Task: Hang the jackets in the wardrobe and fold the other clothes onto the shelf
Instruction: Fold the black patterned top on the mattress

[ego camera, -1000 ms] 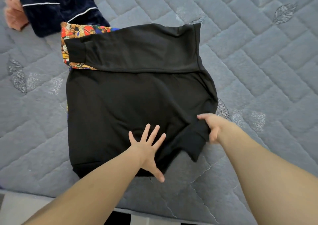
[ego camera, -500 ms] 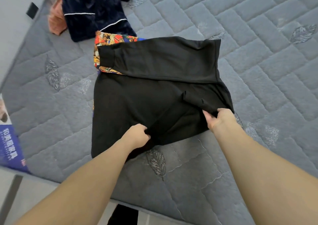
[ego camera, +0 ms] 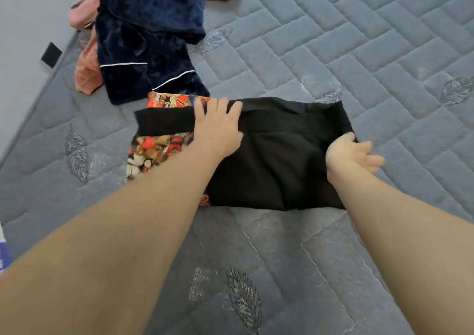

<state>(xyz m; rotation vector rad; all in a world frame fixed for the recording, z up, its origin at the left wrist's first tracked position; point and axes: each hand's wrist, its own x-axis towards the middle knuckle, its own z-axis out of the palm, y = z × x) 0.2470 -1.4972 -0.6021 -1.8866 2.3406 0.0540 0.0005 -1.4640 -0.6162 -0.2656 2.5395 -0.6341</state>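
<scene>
A black garment [ego camera: 277, 165] lies folded into a compact rectangle on the grey quilted mattress [ego camera: 359, 52]. My left hand [ego camera: 218, 129] presses flat on its far left part, fingers straight over the folded sleeve band. My right hand [ego camera: 354, 155] rests at the garment's right edge, thumb on the cloth and fingers loosely spread over the mattress; it is slightly blurred. Under the black garment lies a colourful printed garment [ego camera: 154, 155], showing at the left side.
A navy velvet garment with white piping [ego camera: 148, 39] lies crumpled at the far left, over an orange-pink garment [ego camera: 87, 78]. The mattress edge runs diagonally on the left beside a grey surface with a small black object [ego camera: 51, 55]. A blue printed item [ego camera: 3, 255] shows at the left border.
Both hands lifted the near hem of the black garment and folded it away from me over the upper part. The left hand then moved to the far left and flattened.
</scene>
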